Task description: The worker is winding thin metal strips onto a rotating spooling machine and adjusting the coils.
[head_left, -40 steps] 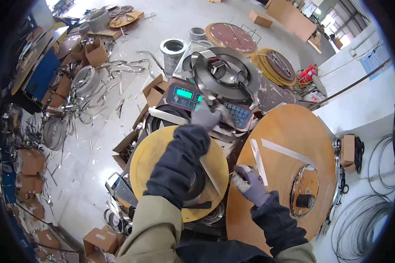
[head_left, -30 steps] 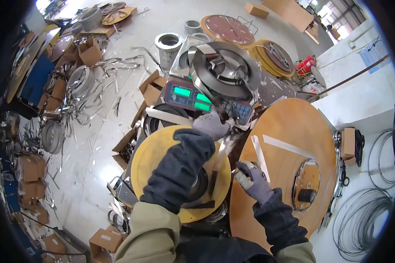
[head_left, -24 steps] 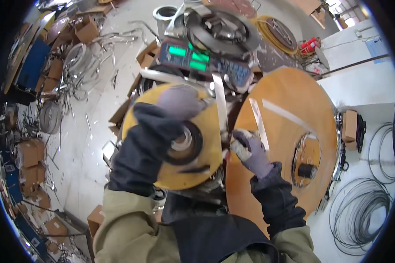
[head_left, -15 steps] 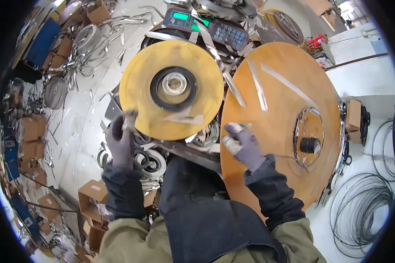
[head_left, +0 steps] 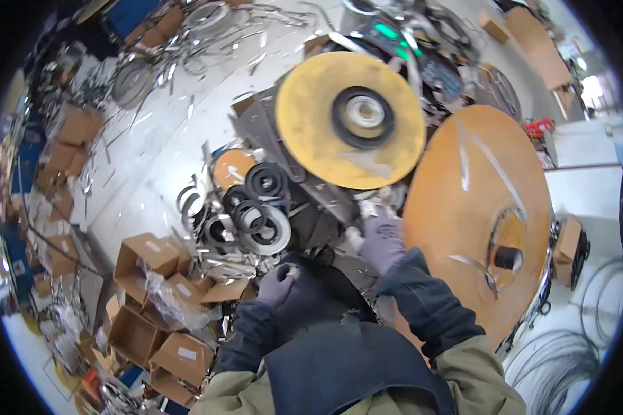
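My left hand (head_left: 277, 286), in a grey glove with pale fingertips, is drawn in beside my dark apron (head_left: 318, 287). Its fingers are curled closed, and whatever they may hold is hidden. My right hand (head_left: 383, 242), gloved the same way, reaches just below the yellow disc (head_left: 311, 131). Its thumb and fingers look apart, though slightly blurred, and I see nothing held. A black ring (head_left: 339, 119) and a pale metal hub sit at the yellow disc's middle. Close to my right forearm stands a larger orange disc (head_left: 443, 235) with a black spindle (head_left: 508, 258).
Black and white rings (head_left: 266, 180) lie heaped left of the dark machine frame. Open cardboard boxes (head_left: 149, 256) stand at lower left. Metal strip scraps (head_left: 256, 38) litter the floor. Behind the yellow disc is a display panel (head_left: 387, 31); a wire coil (head_left: 557, 373) lies at lower right.
My left hand has left the yellow disc's edge and come back toward my body. The right hand has moved in under that disc. The whole view has turned left, showing more boxes.
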A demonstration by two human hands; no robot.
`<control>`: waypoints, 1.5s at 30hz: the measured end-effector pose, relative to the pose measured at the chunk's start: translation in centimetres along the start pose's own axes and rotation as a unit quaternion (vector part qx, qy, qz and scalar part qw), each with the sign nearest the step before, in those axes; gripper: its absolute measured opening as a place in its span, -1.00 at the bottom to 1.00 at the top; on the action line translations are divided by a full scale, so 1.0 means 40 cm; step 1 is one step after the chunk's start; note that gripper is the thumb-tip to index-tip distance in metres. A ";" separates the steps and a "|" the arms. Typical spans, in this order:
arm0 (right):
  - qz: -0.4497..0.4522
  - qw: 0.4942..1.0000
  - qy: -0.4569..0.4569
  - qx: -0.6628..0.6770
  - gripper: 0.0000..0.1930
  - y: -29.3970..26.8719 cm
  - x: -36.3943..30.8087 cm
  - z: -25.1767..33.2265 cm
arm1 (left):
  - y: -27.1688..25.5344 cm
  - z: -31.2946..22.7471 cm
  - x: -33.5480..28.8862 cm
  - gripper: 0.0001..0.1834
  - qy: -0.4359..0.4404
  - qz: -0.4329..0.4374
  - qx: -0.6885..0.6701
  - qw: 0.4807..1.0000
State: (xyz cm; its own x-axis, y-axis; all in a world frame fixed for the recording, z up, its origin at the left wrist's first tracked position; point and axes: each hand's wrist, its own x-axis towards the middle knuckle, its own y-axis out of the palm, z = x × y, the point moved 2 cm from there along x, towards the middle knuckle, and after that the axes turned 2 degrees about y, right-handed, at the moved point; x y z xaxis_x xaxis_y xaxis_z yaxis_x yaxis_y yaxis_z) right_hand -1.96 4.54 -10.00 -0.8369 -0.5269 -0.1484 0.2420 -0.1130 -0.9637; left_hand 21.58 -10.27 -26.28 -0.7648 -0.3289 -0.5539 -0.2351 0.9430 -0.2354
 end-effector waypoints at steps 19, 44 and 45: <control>0.410 0.881 -0.126 0.199 -0.54 0.483 0.063 0.362 | -0.436 0.327 0.303 0.26 -0.152 -0.243 0.157 0.945; 0.425 0.689 0.215 0.546 -0.56 1.014 0.122 0.693 | -0.425 0.511 0.312 -0.25 -0.193 -0.346 0.001 0.918; 0.443 0.674 0.192 0.559 -0.57 1.014 0.127 0.703 | -0.422 0.517 0.311 -0.28 -0.184 -0.356 -0.032 0.916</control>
State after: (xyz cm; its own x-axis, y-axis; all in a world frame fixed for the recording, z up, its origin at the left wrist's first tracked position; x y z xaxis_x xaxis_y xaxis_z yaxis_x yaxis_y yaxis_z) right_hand 17.39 -26.40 -43.61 -0.1340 -0.5719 -0.8093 0.7689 -0.5752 0.2791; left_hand 28.44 -31.33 -45.70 -0.1530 -0.8446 -0.5130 -0.6386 0.4807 -0.6010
